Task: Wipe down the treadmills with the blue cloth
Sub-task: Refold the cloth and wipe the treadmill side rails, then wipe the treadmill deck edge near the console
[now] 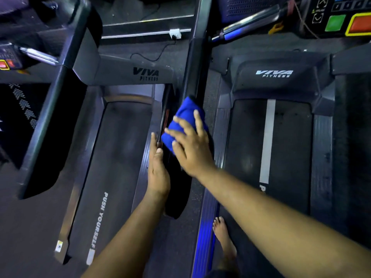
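Your right hand point(190, 149) lies flat, fingers spread and straight, pressing the folded blue cloth point(181, 119) against the dark upright post point(195, 63) that rises between two Viva Fitness treadmills. Your left hand point(158, 167) stands on edge just left of that post, fingers straight and together, flat against the inner face of the black side panel point(176, 189) at the post's foot; it holds nothing. The two hands are close but apart, the panel between them. The cloth sits on the lower stretch of the post, bunched under your fingertips, its top corner touching the post.

Left of the post runs the left treadmill point(112, 157), its belt printed "PUSH YOURSELF". Right of the post lies the right treadmill point(281, 137), its belt marked with a white stripe. Your bare foot point(223, 236) rests on that machine's near edge, beside a blue-lit side rail point(204, 227). Beyond the post, a white plug adapter point(175, 34) with a black cord sits by the wall. At upper right, a console point(341, 19) shows green and red buttons.
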Motion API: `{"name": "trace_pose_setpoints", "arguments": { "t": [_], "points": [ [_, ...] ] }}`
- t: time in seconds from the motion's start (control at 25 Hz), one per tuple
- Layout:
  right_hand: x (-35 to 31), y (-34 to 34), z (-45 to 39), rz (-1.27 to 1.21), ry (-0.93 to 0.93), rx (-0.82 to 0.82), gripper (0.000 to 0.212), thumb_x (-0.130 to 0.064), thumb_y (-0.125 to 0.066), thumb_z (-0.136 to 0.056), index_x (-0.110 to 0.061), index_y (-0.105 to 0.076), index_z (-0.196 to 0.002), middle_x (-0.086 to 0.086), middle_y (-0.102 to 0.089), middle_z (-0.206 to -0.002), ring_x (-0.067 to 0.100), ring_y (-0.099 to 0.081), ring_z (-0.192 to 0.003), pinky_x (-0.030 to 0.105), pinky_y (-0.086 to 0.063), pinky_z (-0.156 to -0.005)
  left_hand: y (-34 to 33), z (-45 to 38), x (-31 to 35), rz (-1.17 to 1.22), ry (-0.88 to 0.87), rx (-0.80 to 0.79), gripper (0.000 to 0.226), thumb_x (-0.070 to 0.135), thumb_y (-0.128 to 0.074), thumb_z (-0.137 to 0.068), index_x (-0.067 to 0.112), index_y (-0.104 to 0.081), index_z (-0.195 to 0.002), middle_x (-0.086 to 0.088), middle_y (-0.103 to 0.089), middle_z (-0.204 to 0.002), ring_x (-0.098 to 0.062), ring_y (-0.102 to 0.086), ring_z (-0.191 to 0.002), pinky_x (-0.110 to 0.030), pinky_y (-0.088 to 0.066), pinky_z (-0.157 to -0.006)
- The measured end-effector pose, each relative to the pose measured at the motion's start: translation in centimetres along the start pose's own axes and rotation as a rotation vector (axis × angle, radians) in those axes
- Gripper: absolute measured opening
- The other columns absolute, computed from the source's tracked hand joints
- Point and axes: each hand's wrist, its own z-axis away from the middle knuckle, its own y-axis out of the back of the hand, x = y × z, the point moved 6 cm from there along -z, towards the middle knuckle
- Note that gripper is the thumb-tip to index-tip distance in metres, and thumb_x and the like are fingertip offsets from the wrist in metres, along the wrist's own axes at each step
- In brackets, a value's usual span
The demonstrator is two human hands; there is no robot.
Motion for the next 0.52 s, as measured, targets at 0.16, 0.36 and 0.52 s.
{"name": "trace_pose_setpoints", "arguments": {
  "t": [0.16,0.36,0.52],
  "points": [
    [-2.0,-0.7,5.7,-0.005,0.025,-0.031,0.040,-0.033,-0.047,-0.094,-0.029,-0.063,-0.131,-0.005,-0.047,-0.150,0.036,-0.016,-0.150,0.058,-0.034,-0.107,2.1,3.9,-2.5,-0.029,0.047,-0.046,0.050,0.054,-0.038,-0.091,0.051,-0.033,-0.141,0.008,-0.027,-0.161,-0.005,-0.026,-0.147,-0.043,-0.018,-0.124],
    [-3.2,-1.1,10.3,-0.051,0.017,-0.066,0.045,-0.036,-0.039,-0.099,-0.030,-0.053,-0.141,-0.007,-0.041,-0.155,0.034,-0.011,-0.152,0.055,-0.031,-0.112,2.9,7.7,-3.2,0.027,0.160,-0.158,0.052,0.057,-0.033,-0.100,0.033,-0.048,-0.144,0.006,-0.052,-0.147,-0.011,-0.043,-0.139,-0.040,-0.032,-0.115],
    [-4.0,-1.7,14.4,-0.125,0.021,-0.148,0.051,-0.037,-0.032,-0.104,-0.022,-0.036,-0.153,-0.001,-0.024,-0.164,0.032,-0.006,-0.153,0.056,-0.015,-0.122,3.8,10.8,-1.8,-0.106,0.148,-0.129,0.032,0.034,-0.041,-0.106,0.020,-0.064,-0.121,0.000,-0.070,-0.116,-0.017,-0.064,-0.114,-0.020,-0.048,-0.091]
  ]
}}
